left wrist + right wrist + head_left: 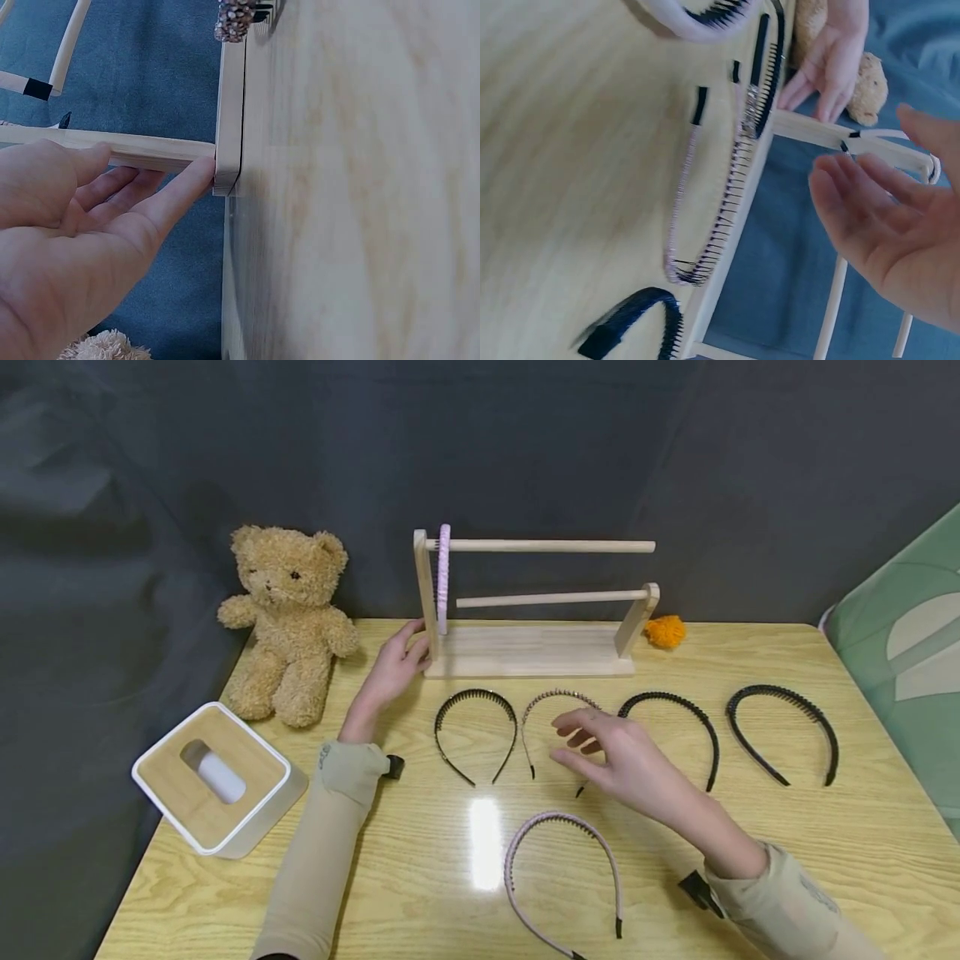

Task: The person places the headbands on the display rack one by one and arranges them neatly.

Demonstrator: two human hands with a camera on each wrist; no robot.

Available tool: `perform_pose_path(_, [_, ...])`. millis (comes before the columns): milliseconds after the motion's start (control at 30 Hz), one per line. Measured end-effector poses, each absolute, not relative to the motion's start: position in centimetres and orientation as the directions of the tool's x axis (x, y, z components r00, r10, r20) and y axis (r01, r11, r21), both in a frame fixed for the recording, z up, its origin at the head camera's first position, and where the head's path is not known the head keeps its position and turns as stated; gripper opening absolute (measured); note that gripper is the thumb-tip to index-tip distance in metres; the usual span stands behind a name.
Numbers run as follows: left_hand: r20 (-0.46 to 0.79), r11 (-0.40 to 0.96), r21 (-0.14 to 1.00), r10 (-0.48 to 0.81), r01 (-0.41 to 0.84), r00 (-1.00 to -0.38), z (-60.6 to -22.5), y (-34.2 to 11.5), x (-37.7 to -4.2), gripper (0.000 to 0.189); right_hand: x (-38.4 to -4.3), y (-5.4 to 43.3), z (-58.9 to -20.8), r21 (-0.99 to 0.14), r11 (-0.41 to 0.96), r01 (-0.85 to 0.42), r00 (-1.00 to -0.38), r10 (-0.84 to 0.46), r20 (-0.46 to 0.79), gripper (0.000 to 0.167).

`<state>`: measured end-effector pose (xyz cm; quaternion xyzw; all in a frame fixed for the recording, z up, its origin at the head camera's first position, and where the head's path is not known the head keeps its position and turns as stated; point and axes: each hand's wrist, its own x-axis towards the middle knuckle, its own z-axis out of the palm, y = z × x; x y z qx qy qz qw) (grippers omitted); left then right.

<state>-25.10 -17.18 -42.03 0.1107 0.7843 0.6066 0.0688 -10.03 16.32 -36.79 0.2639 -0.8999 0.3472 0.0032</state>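
Head view: we note the left hand point(390, 672), fingers straight, resting against the rack point(525, 652) post. The right hand point(618, 758), fingers relaxed and holding nothing, hovers over the beaded headband point(551, 697) on the table point(825, 860).

Left wrist: fingertips point(199, 172) touch the rack point(229, 112) base.

Right wrist: the open palm point(889, 232) hangs above the headband point(686, 180).

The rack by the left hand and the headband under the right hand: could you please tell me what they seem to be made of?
The rack looks like pale unfinished wood: visible grain, matte, round dowel rails. The headband under the right hand seems a thin band studded with small glinting stones, probably rhinestones on metal or plastic; its tips are black. The left hand touches the rack's post.
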Motion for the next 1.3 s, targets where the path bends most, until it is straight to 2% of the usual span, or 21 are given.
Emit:
perform_pose_path(333, [0.006, 0.255, 0.964, 0.258, 0.074, -0.966, -41.9, -17.2, -24.9, 0.050, -8.9, 18.0, -38.8, -0.632, 0.595, -0.496, -0.763, -0.646, -0.009, 0.033])
perform_pose_path(600, [0.010, 0.266, 0.961, 0.251, 0.079, -0.968, -41.8, -17.2, -24.8, 0.050, -8.6, 18.8, -41.1, -0.590, 0.532, -0.607, -0.704, -0.704, 0.090, 0.028])
perform_pose_path(800, [0.003, 0.267, 0.961, 0.253, 0.073, -0.967, -41.9, -17.0, -24.9, 0.050, -8.6, 19.0, -41.3, -0.593, 0.550, -0.588, -0.712, -0.700, 0.056, 0.031])
perform_pose_path(1033, [0.019, 0.260, 0.962, 0.257, 0.088, -0.966, -41.9, -17.1, -24.9, 0.051, -9.9, 21.0, -47.0, -0.548, 0.522, -0.653, -0.690, -0.708, 0.148, 0.039])
perform_pose_path(1133, [0.017, 0.262, 0.961, 0.258, 0.087, -0.966, -41.9, -17.1, -24.8, 0.050, -9.7, 21.0, -47.1, -0.541, 0.526, -0.656, -0.684, -0.718, 0.130, 0.036])
perform_pose_path(1300, [0.013, 0.267, 0.960, 0.259, 0.085, -0.966, -42.0, -17.1, -24.8, 0.050, -8.5, 19.6, -43.2, -0.547, 0.554, -0.628, -0.683, -0.729, 0.046, 0.030])
